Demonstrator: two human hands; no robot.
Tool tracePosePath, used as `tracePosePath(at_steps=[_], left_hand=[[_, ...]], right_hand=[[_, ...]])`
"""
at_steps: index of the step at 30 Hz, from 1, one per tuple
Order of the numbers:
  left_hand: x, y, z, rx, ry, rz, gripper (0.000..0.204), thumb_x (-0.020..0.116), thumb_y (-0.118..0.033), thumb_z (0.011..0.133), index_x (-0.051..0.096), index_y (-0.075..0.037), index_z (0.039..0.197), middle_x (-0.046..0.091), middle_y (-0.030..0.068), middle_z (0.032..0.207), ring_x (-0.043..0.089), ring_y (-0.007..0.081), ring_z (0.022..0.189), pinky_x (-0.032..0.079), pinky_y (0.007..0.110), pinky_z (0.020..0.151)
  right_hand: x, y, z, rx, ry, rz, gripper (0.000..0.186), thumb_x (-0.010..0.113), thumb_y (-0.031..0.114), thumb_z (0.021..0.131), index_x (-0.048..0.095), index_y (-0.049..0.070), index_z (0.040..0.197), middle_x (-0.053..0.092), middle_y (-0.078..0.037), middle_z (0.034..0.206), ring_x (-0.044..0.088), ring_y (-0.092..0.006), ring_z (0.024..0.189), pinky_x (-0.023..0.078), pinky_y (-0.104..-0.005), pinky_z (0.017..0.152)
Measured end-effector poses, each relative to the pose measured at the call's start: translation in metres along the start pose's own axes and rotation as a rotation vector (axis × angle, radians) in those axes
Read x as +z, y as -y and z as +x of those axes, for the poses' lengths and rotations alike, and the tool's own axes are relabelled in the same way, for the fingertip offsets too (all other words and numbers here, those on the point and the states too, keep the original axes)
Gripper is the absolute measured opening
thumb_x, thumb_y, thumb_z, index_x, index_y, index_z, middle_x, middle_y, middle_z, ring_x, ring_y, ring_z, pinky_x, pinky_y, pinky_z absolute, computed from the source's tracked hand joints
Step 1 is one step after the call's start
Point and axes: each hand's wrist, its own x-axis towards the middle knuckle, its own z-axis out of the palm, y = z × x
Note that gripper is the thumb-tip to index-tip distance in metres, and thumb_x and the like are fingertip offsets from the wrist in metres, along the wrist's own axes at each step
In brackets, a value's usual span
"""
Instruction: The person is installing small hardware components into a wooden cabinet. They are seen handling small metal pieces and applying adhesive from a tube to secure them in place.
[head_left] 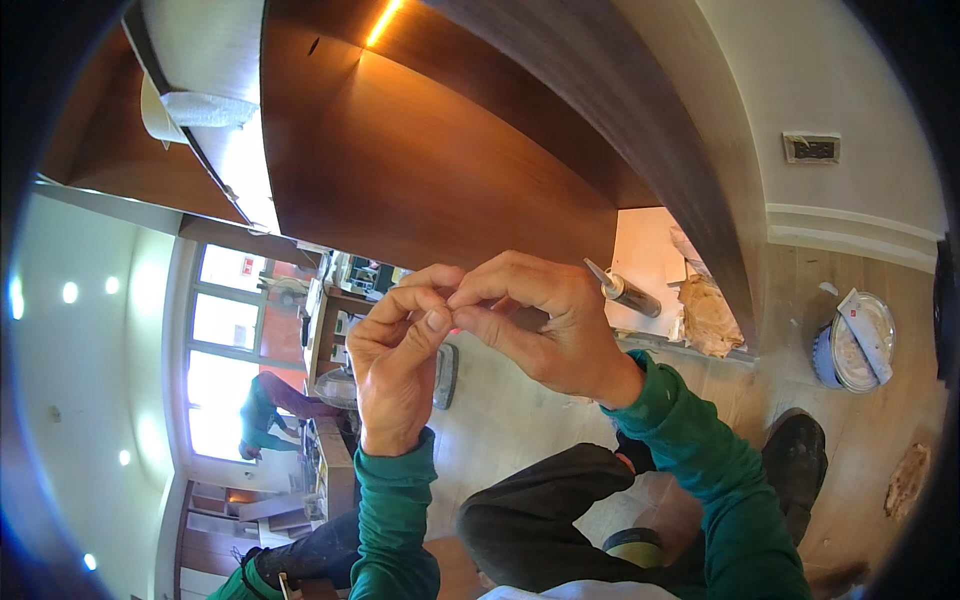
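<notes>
My left hand (395, 365) and my right hand (545, 310) meet in front of me, fingertips pinched together. A tiny reddish spot shows just below the touching fingers; whatever lies between them is too small and covered to name. Green sleeves cover both forearms. Beyond my right hand, a sealant tube (635, 297) with a pointed nozzle lies on the pale base of a brown wooden cabinet (430, 170). Crumpled brownish paper (708, 315) is beside the tube.
A tub (823, 358) with a wide scraper (865, 335) across its top stands on the wooden floor at right. An uncovered wall box (811, 148) sits above the skirting. Far left, a person in green (262, 415) bends near cluttered workbenches. My bent leg (540, 500) is below.
</notes>
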Motion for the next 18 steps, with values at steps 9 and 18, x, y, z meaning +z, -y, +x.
tracePosePath(at_steps=[9,18], left_hand=[[0.004,-0.034,0.011,0.028,0.030,0.226,0.005,0.069,0.001,0.085,0.069,0.004,0.088,0.066,0.0134,0.113,0.062,0.0182,0.097,0.048,0.032,0.089],[-0.047,-0.131,0.061,1.199,-0.427,0.848,0.032,0.051,-0.017,0.100,0.059,0.008,0.118,0.065,0.0242,0.117,0.067,0.0325,0.102,0.053,0.043,0.090]], right_hand=[[0.000,0.005,0.017,-0.041,0.020,0.057,0.007,0.069,0.003,0.088,0.067,0.002,0.095,0.069,-0.005,0.090,0.066,-0.0120,0.080,0.052,-0.0242,0.067],[0.026,0.004,0.108,-0.077,-0.244,0.435,0.016,0.062,0.014,0.097,0.063,-0.001,0.103,0.068,-0.008,0.094,0.067,-0.0151,0.086,0.053,-0.0269,0.071]])
